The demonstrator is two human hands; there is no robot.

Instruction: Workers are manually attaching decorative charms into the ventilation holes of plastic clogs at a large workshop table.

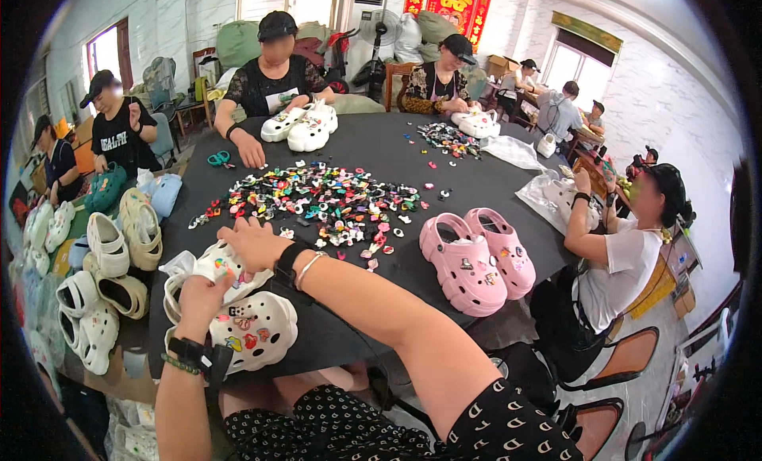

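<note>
A white clog (207,266) with colourful charms on its top lies at the table's near left. My left hand (203,299) grips its near side, fingertips close to a bright charm. Over the toe end curls my right hand (258,248), its fingers bent down on the clog; their tips are partly hidden. Just nearer to me rests a second white clog (276,324), dotted with several charms. Beyond my hands spreads a big heap of small shoe charms (317,199). A pair of pink clogs (467,280) with charms stands to the right.
White and cream clogs (105,246) crowd the left side. Across the black table (381,143), one person handles white clogs (311,127); another works by a smaller charm pile (450,139). At the right, a seated person holds a plastic-wrapped shoe (562,197). Empty chairs (627,358) stand lower right.
</note>
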